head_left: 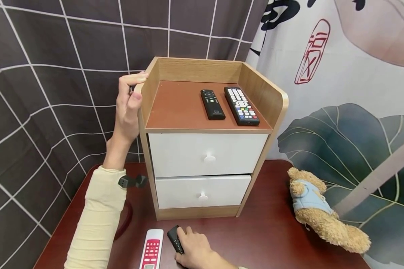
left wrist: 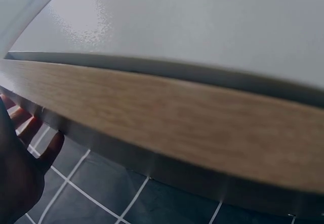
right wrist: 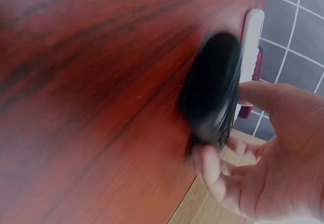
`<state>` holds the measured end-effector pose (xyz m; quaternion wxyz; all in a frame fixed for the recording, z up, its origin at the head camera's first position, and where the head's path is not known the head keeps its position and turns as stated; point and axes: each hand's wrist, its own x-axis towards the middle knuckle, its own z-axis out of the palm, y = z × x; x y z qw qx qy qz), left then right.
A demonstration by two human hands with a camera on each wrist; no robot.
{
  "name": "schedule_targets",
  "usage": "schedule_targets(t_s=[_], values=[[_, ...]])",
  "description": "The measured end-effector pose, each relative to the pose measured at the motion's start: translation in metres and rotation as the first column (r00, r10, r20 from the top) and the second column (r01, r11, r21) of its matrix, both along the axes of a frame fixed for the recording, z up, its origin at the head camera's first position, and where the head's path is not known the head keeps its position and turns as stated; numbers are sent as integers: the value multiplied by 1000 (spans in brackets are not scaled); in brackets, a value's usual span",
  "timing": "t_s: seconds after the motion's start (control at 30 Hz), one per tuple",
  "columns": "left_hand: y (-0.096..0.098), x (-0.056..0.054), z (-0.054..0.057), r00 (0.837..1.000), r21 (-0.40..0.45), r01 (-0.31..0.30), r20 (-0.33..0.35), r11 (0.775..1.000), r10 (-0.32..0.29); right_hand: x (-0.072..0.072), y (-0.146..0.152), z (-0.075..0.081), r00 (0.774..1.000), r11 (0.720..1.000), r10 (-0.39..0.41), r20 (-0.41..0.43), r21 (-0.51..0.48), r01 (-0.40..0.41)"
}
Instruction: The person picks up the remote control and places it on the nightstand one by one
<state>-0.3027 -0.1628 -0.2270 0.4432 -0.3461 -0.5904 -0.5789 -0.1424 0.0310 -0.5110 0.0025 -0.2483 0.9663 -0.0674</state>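
Note:
A small wood-edged cabinet [head_left: 198,213] with two white drawers stands on the dark red table. My left hand [head_left: 126,108] touches the upper left side panel [head_left: 149,84], and in the left wrist view its fingers [left wrist: 49,150] lie against the outer side. Down in front of the cabinet, my right hand [head_left: 196,248] holds a small black remote control [head_left: 176,239] between thumb and fingers. The right wrist view shows that remote [right wrist: 211,82] tilted close to the tabletop, blurred. Beside it lies a white remote control with a red button panel [head_left: 151,248].
On the cabinet's brown top lie a smaller black remote [head_left: 213,105] and a larger one with coloured buttons [head_left: 241,106]. A teddy bear in a blue top [head_left: 323,211] lies at the table's right edge. A dark gridded curtain [head_left: 70,86] hangs behind and to the left.

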Motion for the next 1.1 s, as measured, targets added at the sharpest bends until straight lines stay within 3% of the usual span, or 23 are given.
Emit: schedule_targets(t_s=[0.23, 0.33, 0.4, 0.47, 0.53, 0.67, 0.77, 0.87, 0.97, 1.1], values=[[2, -1, -1, 1000, 7, 18, 4, 1000, -18, 4, 11, 0, 995, 998, 52, 82, -24, -50], [2, 0, -2, 1000, 5, 12, 2, 1000, -12, 2, 17, 1, 981, 993, 75, 180, -109, -56], [1, 1, -3, 1000, 5, 6, 3, 1000, -6, -1, 21, 4, 958, 979, 104, 268, -199, -50], [0, 1, -3, 1000, 10, 5, -1, 1000, -5, -5, 26, 8, 905, 944, 154, 396, -331, -16], [0, 0, -2, 1000, 15, 8, -3, 1000, -8, -9, 32, 11, 831, 886, 223, 509, -461, 45], [2, -2, -1, 1000, 15, 18, -6, 1000, -18, -13, 43, 17, 641, 757, 368, 674, -617, 214], [4, -2, 0, 1000, 14, 23, -7, 1000, -23, -16, 48, 25, 533, 708, 441, 722, -645, 288], [4, -2, 0, 1000, 16, 28, -9, 999, -28, -20, 52, 37, 434, 686, 503, 747, -651, 325], [3, -1, 0, 1000, 13, 24, -11, 1000, -24, -25, 55, 53, 367, 674, 548, 752, -656, 338], [1, 0, -1, 1000, 10, 17, -11, 1000, -17, -29, 57, 77, 336, 668, 586, 738, -674, 314]])
